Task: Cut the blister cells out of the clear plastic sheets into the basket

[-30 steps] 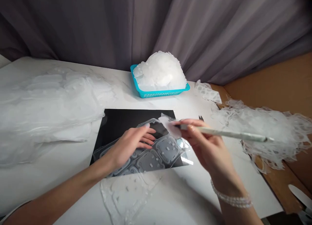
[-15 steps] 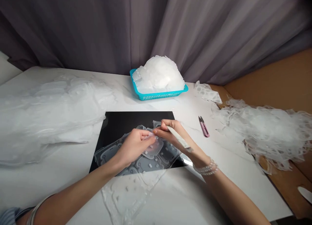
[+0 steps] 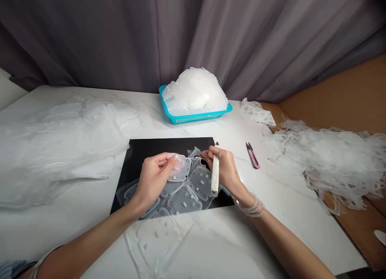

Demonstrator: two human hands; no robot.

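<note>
The left hand point(image 3: 153, 182) pinches a rounded, translucent plastic piece point(image 3: 181, 168) joined to a clear moulded sheet point(image 3: 196, 186) lying on a black rectangular mat point(image 3: 141, 150), while the right hand point(image 3: 224, 170), close by but apart, grips a slim white-handled craft knife point(image 3: 214, 176) upright. A pearl-beaded bracelet point(image 3: 251, 208) circles the right wrist, and pink-handled thread snips point(image 3: 252, 156) lie on the white marble surface point(image 3: 54, 226). Farther off sit a turquoise plastic basket point(image 3: 193, 118) heaped with clear cut pieces point(image 3: 194, 91) and a tangled pile of clear trimmings point(image 3: 331, 162).
</note>
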